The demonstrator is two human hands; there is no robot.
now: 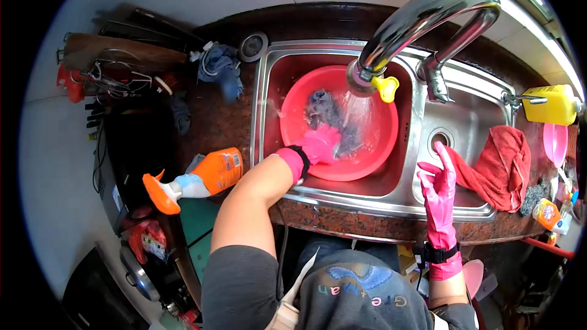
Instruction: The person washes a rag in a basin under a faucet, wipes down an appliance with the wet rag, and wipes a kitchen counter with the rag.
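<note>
My left hand [319,145], in a pink rubber glove with a black wrist strap, reaches into a red basin [385,153]. It touches a wet grey cloth [324,110] there; its fingers are blurred, so their grip is unclear. From the chrome tap [428,15], which has a yellow piece [386,87] at its spout, water sprays onto the cloth. My right hand [439,186], gloved in pink too, is raised over the sink's front rim with fingers apart and nothing in them. A red cloth [504,168] hangs over the small sink bowl's right side, near that hand.
The basin sits in the left bowl of a steel double sink [262,91]. An orange spray bottle [220,171] lies on the counter at left, below a blue rag [220,67]. At right are a yellow bottle [549,104], a steel scourer [534,200] and an orange-labelled bottle [546,214].
</note>
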